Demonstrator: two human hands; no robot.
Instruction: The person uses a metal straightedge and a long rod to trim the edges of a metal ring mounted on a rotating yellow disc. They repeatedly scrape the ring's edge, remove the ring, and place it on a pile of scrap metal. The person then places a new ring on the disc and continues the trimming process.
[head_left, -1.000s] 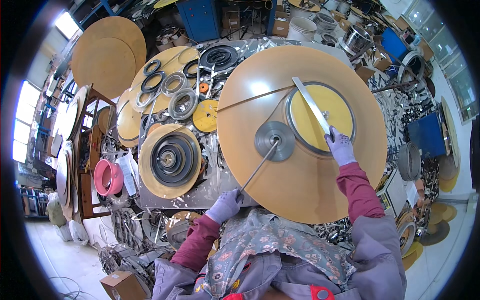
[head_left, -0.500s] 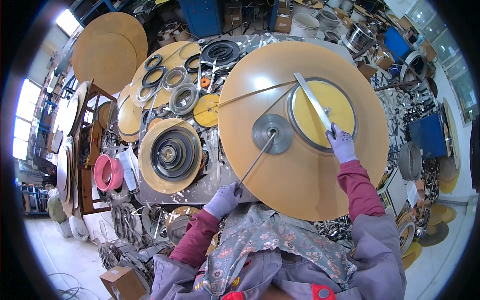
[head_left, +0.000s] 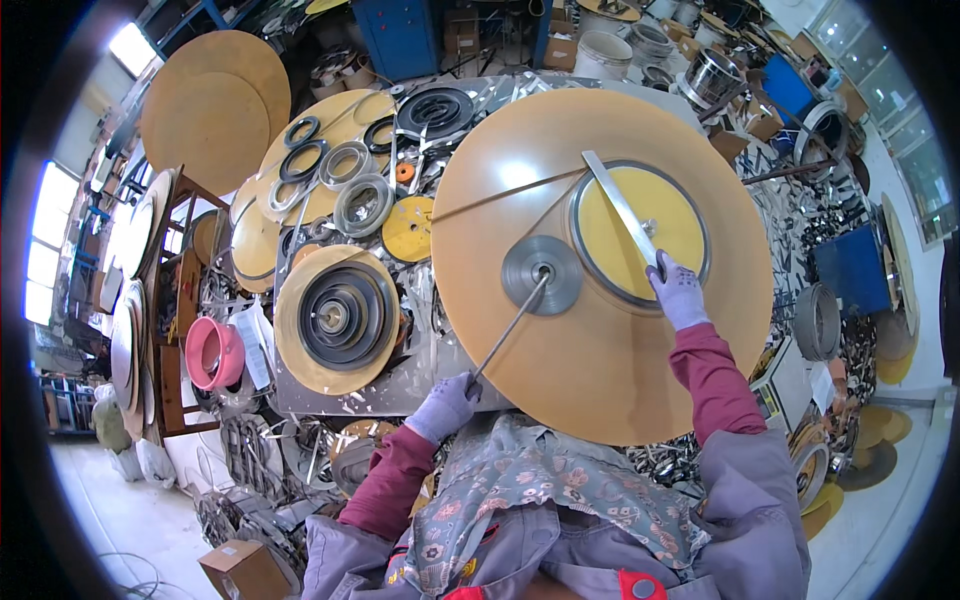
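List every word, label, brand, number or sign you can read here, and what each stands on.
No text is readable.
White paper sheet beside the pink round tub: too small and blurred to read.
Brown cardboard box, lower left: small mark on top, too small to read.
Pale purple fabric glove on the right hand: faint dark marks, too blurred to read.

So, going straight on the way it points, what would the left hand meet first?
Likely the rim of the big tan disc, though it might pass just above; depth is unclear.
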